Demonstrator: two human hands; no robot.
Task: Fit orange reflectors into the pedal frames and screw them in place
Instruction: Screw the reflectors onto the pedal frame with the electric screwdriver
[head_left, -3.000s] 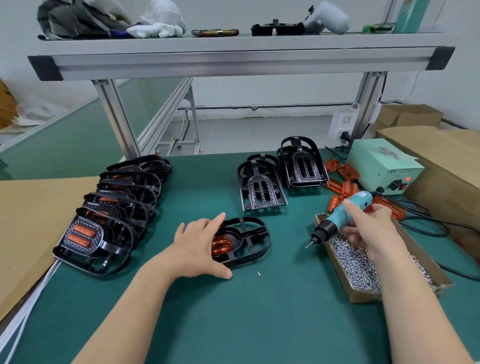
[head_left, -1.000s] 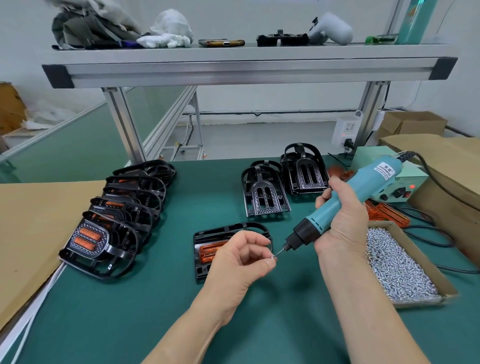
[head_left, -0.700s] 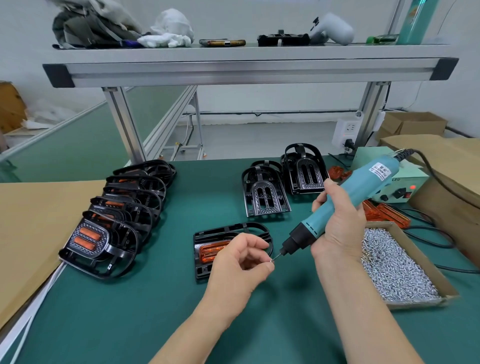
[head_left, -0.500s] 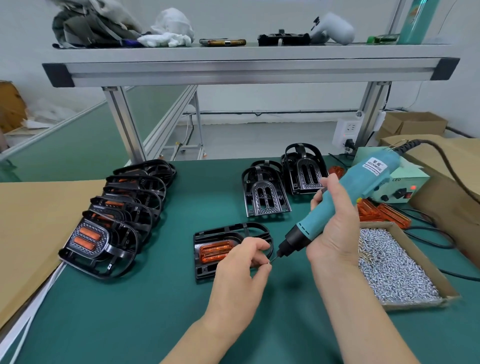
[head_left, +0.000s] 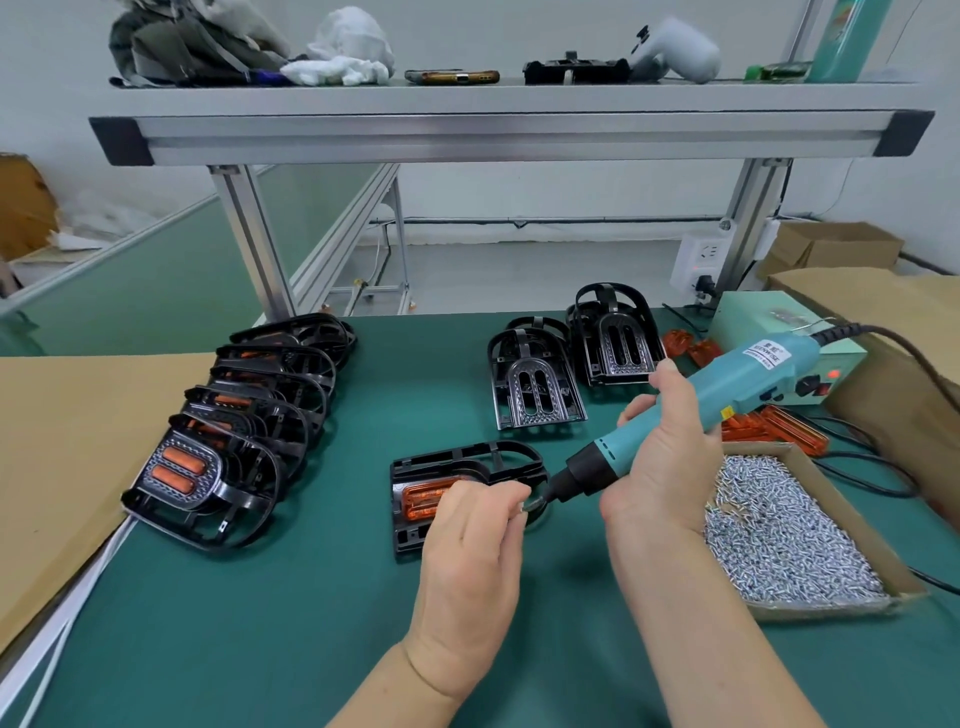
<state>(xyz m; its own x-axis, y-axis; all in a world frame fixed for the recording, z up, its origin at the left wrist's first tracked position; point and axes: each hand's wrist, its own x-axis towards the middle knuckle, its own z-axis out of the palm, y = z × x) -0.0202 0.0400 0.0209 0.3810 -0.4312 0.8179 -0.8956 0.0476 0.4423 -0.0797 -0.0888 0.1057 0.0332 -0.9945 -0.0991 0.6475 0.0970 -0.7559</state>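
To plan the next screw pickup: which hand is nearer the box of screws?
Right. The right hand, gripping the screwdriver, is beside the box; the left hand, pinching a screw, is farther left over the pedal frame.

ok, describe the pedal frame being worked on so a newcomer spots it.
On the green mat, just beyond the left hand, one pedal frame lies flat. Unlike the overlapping row at left and the two propped frames behind, it lies alone, its orange reflector facing up.
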